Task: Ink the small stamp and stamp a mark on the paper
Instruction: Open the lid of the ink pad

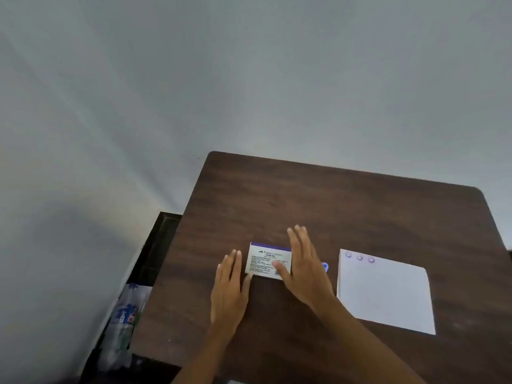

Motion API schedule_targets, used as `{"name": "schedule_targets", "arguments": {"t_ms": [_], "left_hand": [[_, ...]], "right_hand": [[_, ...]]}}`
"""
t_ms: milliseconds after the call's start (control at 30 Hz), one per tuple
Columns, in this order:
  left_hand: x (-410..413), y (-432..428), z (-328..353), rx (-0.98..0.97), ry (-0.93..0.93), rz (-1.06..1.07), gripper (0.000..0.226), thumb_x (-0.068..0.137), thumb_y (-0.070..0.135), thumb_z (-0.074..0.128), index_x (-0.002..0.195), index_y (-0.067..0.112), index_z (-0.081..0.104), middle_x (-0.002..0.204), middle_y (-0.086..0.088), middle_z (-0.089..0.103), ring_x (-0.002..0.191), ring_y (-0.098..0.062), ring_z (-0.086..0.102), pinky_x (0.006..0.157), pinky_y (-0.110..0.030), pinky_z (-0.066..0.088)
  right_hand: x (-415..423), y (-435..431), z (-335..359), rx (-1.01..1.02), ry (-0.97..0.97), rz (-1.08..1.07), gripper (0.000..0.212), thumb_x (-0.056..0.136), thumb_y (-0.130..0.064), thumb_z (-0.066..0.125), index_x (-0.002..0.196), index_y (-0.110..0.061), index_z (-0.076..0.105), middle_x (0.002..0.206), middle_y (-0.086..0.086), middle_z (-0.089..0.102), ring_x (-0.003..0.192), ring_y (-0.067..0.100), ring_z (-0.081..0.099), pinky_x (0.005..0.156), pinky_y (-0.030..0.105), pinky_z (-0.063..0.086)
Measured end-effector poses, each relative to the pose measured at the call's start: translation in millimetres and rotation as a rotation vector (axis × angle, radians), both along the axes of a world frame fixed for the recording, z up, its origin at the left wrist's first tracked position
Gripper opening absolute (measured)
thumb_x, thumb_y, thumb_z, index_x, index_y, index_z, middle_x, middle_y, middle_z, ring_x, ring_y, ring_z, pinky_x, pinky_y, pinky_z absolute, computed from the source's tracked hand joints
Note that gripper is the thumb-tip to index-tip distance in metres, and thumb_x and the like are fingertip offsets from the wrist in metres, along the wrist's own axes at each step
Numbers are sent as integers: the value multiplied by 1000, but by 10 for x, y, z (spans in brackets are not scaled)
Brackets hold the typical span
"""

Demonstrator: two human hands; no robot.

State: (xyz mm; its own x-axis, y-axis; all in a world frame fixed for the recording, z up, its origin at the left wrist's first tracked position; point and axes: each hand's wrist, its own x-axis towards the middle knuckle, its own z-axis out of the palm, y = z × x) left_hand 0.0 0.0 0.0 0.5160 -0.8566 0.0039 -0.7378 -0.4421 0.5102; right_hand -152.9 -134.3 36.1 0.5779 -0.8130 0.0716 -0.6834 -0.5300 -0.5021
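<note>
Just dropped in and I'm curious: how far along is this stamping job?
The paper already carries three marks along its top edge. Both hands, left hand and right hand, are on the closed stamp pad. Opening it, inking the small blue stamp and pressing another mark remain.

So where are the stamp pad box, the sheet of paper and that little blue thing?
Stamp pad box (266,259): head view, on its white printed lid.
Paper (388,295): head view, on the blank middle of the sheet.
Small blue object (325,266): head view, on the bit showing past the right hand; probably the stamp.
</note>
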Motion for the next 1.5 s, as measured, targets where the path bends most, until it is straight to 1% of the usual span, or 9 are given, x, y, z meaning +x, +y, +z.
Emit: {"name": "schedule_targets", "arguments": {"t_ms": [167, 300, 500, 700, 833, 933, 1133, 1233, 1500], "left_hand": [[149, -61, -214, 1, 182, -136, 64, 95, 38, 57, 150, 22, 29, 155, 12, 28, 144, -2, 14, 119, -32, 21], [241, -140, -274, -79, 251, -104, 54, 92, 24, 66, 142, 21, 46, 145, 15, 38, 137, 6, 20, 115, -34, 28], [322, -124, -382, -65, 280, -70, 57, 85, 28, 73, 138, 24, 53, 144, 3, 51, 136, -8, 33, 110, -31, 35], [320, -111, -406, -107, 264, -67, 55, 85, 30, 73, 136, 21, 55, 141, 7, 53, 135, -7, 38, 110, -30, 36], [308, -108, -398, -110, 252, -54, 54, 83, 27, 75, 133, 20, 57, 137, -1, 58, 132, -12, 39, 106, -33, 38], [312, -111, -395, -96, 261, -60, 54, 84, 26, 75, 135, 22, 56, 139, -1, 57, 133, -11, 36, 105, -32, 37], [318, -107, -411, -61, 256, -81, 57, 85, 27, 74, 137, 24, 52, 141, -1, 55, 134, -10, 34, 106, -33, 37], [322, -101, -418, -50, 254, -83, 56, 86, 28, 72, 138, 24, 51, 141, -1, 55, 134, -9, 34, 105, -33, 36], [315, -117, -400, -51, 231, -90, 54, 85, 28, 73, 136, 22, 54, 139, -3, 57, 132, -10, 36, 104, -32, 36]], "right_hand": [[28, 104, -222, 226, 224, 123, 92, 85, -56, 60, 152, -26, 4, 163, 2, 4, 148, 19, -4, 120, 43, 18], [18, 98, -255, 273, 318, 96, 76, 89, -44, 61, 150, -23, 20, 162, 2, 6, 148, 21, 5, 115, 38, 29], [14, 49, -240, 307, 299, 88, 66, 89, -41, 62, 146, -28, 29, 160, -1, 16, 147, 19, 13, 111, 39, 39], [-42, -164, -110, 442, 194, 137, 52, 91, -44, 58, 139, -30, 43, 153, -3, 37, 143, 15, 26, 113, 36, 28], [47, -394, 63, 324, 26, 105, 24, 94, -34, 57, 111, -21, 68, 113, -3, 71, 106, 10, 62, 92, 25, 45], [148, -523, 128, 311, 15, 38, 26, 97, -37, 48, 95, -21, 69, 88, -5, 72, 80, 11, 62, 74, 32, 49], [270, -723, 23, 387, 67, -146, 40, 96, -49, 45, 119, -19, 56, 104, 5, 70, 92, 18, 62, 78, 37, 55], [292, -777, -46, 386, 62, -174, 42, 96, -48, 46, 123, -17, 53, 111, 7, 68, 93, 18, 60, 78, 31, 48], [303, -816, -159, 353, 87, -182, 44, 99, -40, 47, 136, -17, 51, 120, 10, 54, 98, 19, 59, 91, 34, 51]]}}
